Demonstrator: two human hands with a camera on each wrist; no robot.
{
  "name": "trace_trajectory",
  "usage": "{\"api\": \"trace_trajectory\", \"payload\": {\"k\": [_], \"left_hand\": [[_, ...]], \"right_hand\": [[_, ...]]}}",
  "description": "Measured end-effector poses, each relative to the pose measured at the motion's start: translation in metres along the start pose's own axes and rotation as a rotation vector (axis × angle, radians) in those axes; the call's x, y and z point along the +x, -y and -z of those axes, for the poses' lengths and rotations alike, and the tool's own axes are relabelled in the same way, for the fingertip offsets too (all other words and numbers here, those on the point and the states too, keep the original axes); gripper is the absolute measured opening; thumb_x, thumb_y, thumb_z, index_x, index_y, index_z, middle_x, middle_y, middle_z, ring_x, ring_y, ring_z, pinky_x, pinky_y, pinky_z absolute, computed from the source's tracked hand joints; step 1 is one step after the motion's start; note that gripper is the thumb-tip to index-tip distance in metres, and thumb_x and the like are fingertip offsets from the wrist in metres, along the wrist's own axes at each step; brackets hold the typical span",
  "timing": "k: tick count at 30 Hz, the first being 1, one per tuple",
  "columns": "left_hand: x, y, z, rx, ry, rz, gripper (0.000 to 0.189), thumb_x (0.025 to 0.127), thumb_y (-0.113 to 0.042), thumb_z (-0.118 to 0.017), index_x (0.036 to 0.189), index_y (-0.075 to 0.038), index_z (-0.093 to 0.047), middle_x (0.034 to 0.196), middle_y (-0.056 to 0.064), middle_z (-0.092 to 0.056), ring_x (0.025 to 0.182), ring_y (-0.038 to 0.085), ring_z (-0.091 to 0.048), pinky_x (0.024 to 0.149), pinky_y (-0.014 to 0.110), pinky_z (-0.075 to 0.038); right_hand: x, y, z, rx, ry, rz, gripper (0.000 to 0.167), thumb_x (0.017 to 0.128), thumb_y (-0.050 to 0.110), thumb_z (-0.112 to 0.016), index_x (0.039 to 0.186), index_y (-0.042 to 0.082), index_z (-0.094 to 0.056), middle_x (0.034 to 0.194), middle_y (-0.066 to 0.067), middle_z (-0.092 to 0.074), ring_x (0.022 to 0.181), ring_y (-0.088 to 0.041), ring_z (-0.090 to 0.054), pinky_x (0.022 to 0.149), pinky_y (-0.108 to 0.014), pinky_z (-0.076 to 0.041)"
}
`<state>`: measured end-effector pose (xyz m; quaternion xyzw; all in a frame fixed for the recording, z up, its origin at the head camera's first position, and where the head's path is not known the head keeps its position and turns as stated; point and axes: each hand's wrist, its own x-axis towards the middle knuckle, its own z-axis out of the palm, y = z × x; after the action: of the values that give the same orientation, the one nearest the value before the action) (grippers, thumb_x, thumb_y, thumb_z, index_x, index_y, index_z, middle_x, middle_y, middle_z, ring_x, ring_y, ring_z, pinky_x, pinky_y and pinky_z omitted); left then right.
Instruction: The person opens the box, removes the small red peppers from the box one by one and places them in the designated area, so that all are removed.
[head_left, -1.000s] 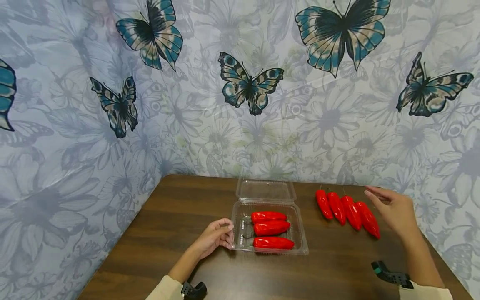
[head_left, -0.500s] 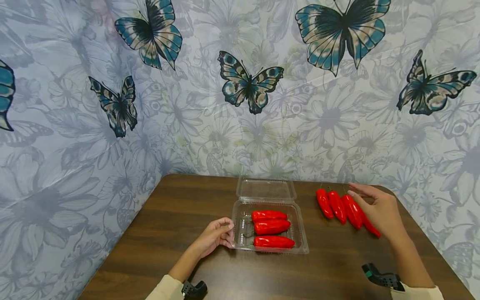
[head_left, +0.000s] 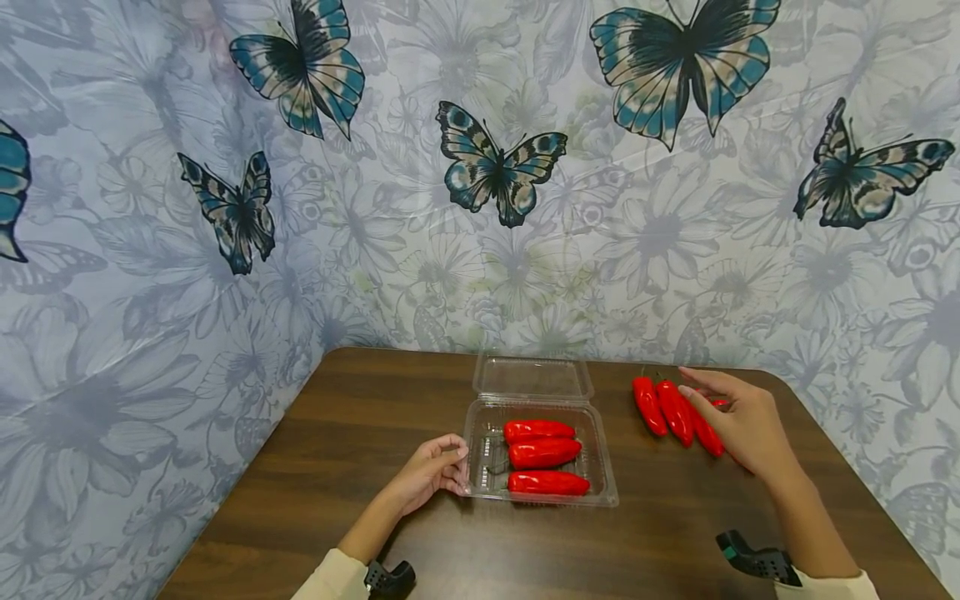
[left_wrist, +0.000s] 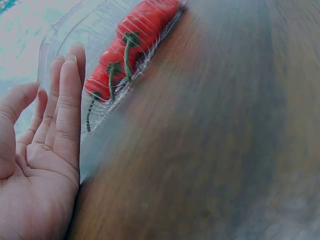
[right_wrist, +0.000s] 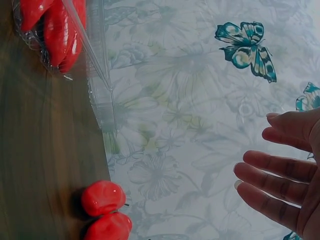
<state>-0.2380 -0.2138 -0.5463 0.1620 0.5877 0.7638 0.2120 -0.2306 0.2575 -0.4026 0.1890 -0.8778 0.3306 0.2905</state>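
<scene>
A clear plastic clamshell container stands on the table with its lid folded back. Inside lie three shiny red chilli peppers, their green stems pointing toward my left hand in the left wrist view. My left hand holds the container's left rim between thumb and fingers. More red chillies lie in a slanted row to the right. Over the right part of that row hovers my right hand, fingers extended and holding nothing, hiding part of the chillies. In the right wrist view its fingers are spread and relaxed.
The brown wooden table reaches back to a wall covering printed with flowers and teal butterflies. The table's back edge runs just behind the container lid and the chilli row. A black wrist device sits on the right forearm.
My right hand has moved left from the right end of the chilli row to above it, now covering the rightmost chillies. My left hand and the container stay put.
</scene>
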Motion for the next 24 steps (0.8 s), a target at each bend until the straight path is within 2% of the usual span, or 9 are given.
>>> {"api": "trace_trajectory", "payload": {"k": [11, 15, 18, 21, 24], "left_hand": [[0.001, 0.002, 0.001, 0.006, 0.002, -0.005, 0.010, 0.108, -0.011, -0.047, 0.108, -0.009, -0.056, 0.078, 0.001, -0.067, 0.065, 0.014, -0.069, 0.064, 0.031, -0.062], [0.001, 0.001, 0.001, 0.004, 0.000, -0.003, 0.010, 0.108, -0.010, -0.046, 0.108, -0.009, -0.056, 0.078, 0.001, -0.066, 0.065, 0.014, -0.069, 0.064, 0.032, -0.062], [0.001, 0.001, 0.000, 0.005, -0.001, 0.000, 0.010, 0.109, -0.011, -0.047, 0.108, -0.009, -0.056, 0.077, 0.001, -0.066, 0.065, 0.014, -0.069, 0.064, 0.031, -0.062], [0.001, 0.000, 0.000, 0.006, 0.002, -0.002, 0.010, 0.108, -0.011, -0.047, 0.108, -0.009, -0.056, 0.078, 0.001, -0.066, 0.065, 0.014, -0.068, 0.064, 0.031, -0.062], [0.001, 0.000, 0.000, 0.007, 0.005, -0.004, 0.010, 0.109, -0.011, -0.046, 0.108, -0.008, -0.056, 0.078, 0.002, -0.067, 0.065, 0.014, -0.068, 0.064, 0.031, -0.062]], "right_hand": [[0.001, 0.018, -0.007, -0.012, 0.015, 0.050, 0.039, 0.082, 0.000, -0.082, 0.119, 0.008, -0.074, 0.111, -0.012, -0.075, 0.082, 0.008, -0.061, 0.062, -0.009, -0.048], [0.001, 0.026, -0.011, -0.005, 0.036, 0.062, 0.039, 0.083, 0.002, -0.082, 0.120, 0.008, -0.074, 0.115, -0.012, -0.074, 0.086, -0.015, -0.071, 0.063, -0.009, -0.050], [0.000, 0.030, -0.014, 0.002, 0.057, 0.059, 0.038, 0.084, 0.005, -0.082, 0.121, 0.009, -0.074, 0.117, -0.011, -0.073, 0.096, -0.030, -0.071, 0.067, -0.008, -0.050], [0.000, 0.034, -0.018, -0.002, 0.078, 0.054, 0.038, 0.085, 0.008, -0.082, 0.122, 0.012, -0.074, 0.117, -0.007, -0.074, 0.099, -0.032, -0.070, 0.069, -0.009, -0.051], [-0.002, 0.037, -0.022, -0.008, 0.102, 0.060, 0.040, 0.085, 0.011, -0.083, 0.124, 0.013, -0.073, 0.118, -0.006, -0.073, 0.096, -0.028, -0.072, 0.067, -0.012, -0.053]]}}
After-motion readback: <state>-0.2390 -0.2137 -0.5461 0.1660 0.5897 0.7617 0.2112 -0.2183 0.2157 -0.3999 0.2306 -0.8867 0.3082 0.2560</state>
